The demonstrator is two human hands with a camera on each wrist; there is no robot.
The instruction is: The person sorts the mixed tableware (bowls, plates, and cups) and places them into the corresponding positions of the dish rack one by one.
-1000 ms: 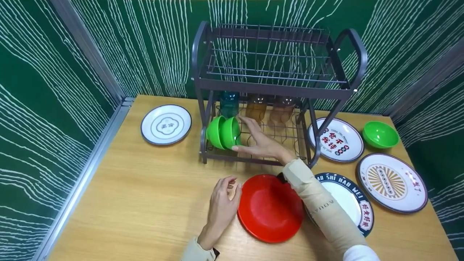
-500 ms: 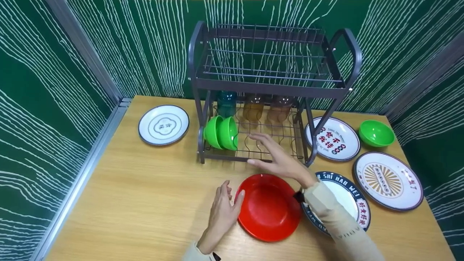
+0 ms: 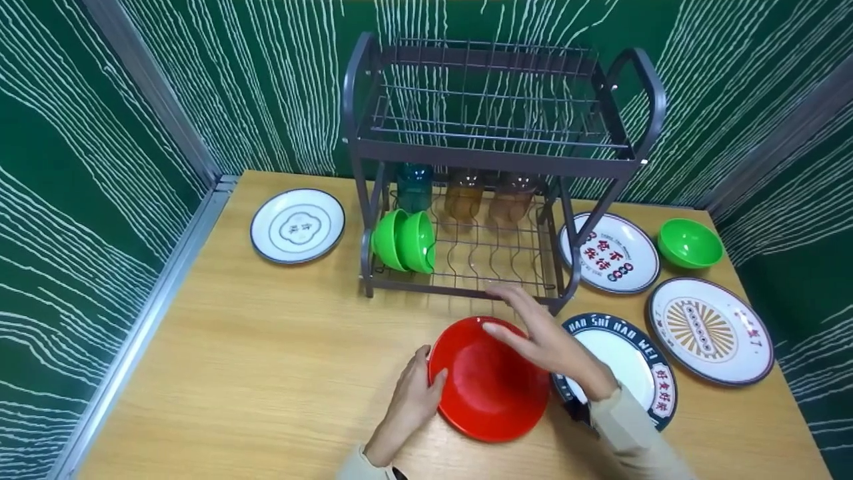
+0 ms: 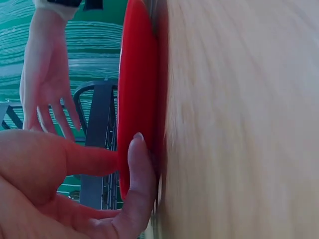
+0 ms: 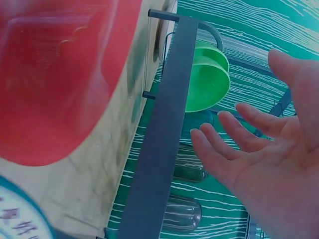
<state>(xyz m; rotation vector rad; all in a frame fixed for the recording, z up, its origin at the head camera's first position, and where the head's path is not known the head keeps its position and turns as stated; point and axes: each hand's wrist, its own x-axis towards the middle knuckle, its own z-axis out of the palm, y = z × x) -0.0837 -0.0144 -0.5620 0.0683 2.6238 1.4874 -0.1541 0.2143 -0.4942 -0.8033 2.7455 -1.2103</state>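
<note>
1. Left hand point(image 3: 412, 403): grip closed to a pinch on the red plate point(image 3: 492, 393), thumb over the left rim, fingertip under it. A second ago it sat just beside the rim with the fingers loosely bent; now it has hold.
2. Red plate: on the tabletop point(image 3: 266, 353), in front of the rack point(image 3: 493, 153), roughly same spot as before.
3. Right hand point(image 3: 550, 343): grip wide, thumb and fingers apart, nothing held. Earlier it was at the bowl pair point(image 3: 416, 243); half a second ago, between there and here. Now back over the red plate's far right side, apart from the bowls.
4. Bowl pair: both green bowls tilted on their sides, close together, lower tier, front left corner. Unchanged since the earlier frames.
5. Behind, same tier, unmoved: blue cup point(image 3: 414, 190), amber cup point(image 3: 464, 200), pink cup point(image 3: 512, 203).
6. Right of the red plate: dark-rimmed plate point(image 3: 623, 367), less covered by the sleeve point(image 3: 633, 433) now; beyond it, sunburst plate point(image 3: 710, 333) and single bowl point(image 3: 690, 243), both as before.
</note>
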